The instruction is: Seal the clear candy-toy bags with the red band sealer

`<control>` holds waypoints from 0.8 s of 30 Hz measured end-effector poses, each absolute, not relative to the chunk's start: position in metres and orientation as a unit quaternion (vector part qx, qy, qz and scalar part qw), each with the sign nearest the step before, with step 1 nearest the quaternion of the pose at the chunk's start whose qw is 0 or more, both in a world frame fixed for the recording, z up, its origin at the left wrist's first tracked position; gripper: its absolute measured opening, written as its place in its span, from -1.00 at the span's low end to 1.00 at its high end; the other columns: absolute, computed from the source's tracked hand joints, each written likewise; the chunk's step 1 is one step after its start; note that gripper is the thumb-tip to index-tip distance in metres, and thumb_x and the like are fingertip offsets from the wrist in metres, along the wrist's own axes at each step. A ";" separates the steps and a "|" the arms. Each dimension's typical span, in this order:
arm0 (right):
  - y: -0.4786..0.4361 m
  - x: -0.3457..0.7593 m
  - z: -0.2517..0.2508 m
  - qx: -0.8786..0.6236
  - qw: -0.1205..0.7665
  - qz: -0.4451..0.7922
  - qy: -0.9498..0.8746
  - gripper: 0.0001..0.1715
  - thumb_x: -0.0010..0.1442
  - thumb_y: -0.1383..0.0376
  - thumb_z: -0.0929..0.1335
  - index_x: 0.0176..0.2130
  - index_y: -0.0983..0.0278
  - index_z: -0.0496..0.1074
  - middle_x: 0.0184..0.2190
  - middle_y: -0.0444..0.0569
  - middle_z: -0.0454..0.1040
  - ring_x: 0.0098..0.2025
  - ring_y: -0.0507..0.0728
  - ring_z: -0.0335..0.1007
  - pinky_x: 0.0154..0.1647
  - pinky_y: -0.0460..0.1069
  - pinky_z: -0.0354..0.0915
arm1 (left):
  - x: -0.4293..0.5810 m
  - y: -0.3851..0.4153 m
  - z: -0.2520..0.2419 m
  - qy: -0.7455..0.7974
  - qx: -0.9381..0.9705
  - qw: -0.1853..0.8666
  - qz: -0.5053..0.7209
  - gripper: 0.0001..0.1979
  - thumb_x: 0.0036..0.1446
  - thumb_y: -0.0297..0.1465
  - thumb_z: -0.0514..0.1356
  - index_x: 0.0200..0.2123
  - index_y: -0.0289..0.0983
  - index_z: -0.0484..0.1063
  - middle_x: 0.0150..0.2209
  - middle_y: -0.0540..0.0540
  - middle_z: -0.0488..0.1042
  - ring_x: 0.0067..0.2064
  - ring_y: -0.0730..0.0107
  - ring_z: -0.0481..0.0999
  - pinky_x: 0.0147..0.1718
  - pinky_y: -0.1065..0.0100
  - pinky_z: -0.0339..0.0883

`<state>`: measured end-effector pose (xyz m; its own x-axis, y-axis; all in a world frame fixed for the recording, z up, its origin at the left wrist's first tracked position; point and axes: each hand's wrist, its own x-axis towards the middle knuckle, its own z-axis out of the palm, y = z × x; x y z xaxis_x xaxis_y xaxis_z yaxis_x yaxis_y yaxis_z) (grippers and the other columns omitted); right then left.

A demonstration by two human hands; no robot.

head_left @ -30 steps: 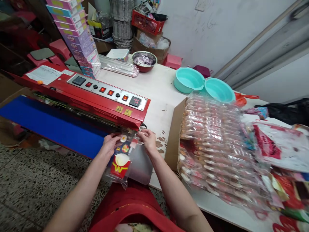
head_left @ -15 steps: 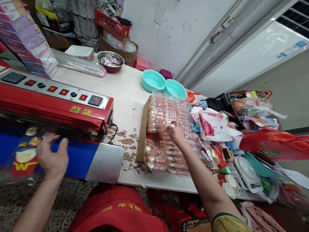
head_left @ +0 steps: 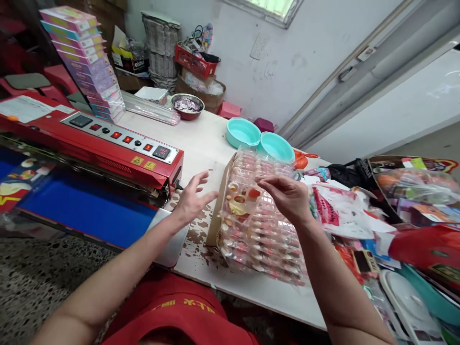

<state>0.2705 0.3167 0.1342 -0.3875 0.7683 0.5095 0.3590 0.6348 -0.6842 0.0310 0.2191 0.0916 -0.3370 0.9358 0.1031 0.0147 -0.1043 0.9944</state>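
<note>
My right hand (head_left: 287, 195) pinches a clear toy packet (head_left: 241, 196) by its top edge and holds it just above the stack of packets (head_left: 266, 235) in a cardboard box (head_left: 216, 215). To the left of the lifted packet hovers my left hand (head_left: 192, 200), fingers spread, holding nothing. A sealed packet (head_left: 17, 179) with a red and yellow print rides on the blue belt (head_left: 86, 208) of the red sealing machine (head_left: 108, 148) at the far left.
Two teal bowls (head_left: 258, 139) and a metal bowl (head_left: 187, 104) stand at the back of the white table (head_left: 208, 139). Stacked pastel boxes (head_left: 84, 62) rise behind the machine. Loose bags and packaging (head_left: 395, 215) crowd the right side.
The sealed packet has travelled left along the belt. My left hand let it go and swung right toward the box. My right hand lifted one packet off the stack.
</note>
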 end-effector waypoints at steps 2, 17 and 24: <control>0.309 0.261 0.140 -0.348 0.429 0.291 -0.781 -0.82 0.12 0.16 0.44 -0.35 0.23 0.56 -0.33 -0.01 0.61 -0.29 0.18 0.55 -0.24 0.08 0.46 | 0.036 0.236 0.109 0.475 0.399 0.477 0.623 -0.37 -0.20 -0.37 0.45 0.02 -0.23 0.45 0.03 -0.20 0.47 0.05 0.14 0.44 -0.06 0.29 0.35; 0.231 0.105 -0.003 -0.394 0.293 0.673 -0.554 -0.79 -0.21 0.21 0.55 -0.53 0.25 0.55 -0.52 -0.06 0.57 -0.50 0.10 0.44 -0.43 -0.01 0.37 | -0.063 0.169 0.003 0.620 0.040 0.488 0.613 -0.71 -0.40 -0.41 0.47 -0.54 -0.38 0.50 -0.62 -0.09 0.49 -0.59 0.44 0.43 -0.55 0.43 0.32; 0.259 0.043 -0.030 -0.434 0.301 0.717 -0.456 -0.60 -0.35 0.19 0.57 -0.51 0.28 0.41 -0.65 -0.14 0.45 -0.62 0.04 0.34 -0.54 -0.04 0.33 | -0.119 0.162 -0.005 0.651 0.024 0.487 0.582 -0.59 -0.40 -0.43 0.47 -0.38 -0.40 0.51 -0.44 -0.23 0.57 -0.52 0.27 0.53 -0.56 0.33 0.41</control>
<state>0.0430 0.2594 -0.0298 -0.4429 0.8265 -0.3475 -0.0354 -0.4034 -0.9144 -0.1191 0.1616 -0.0053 -0.5248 0.5972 -0.6066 -0.5358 0.3221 0.7805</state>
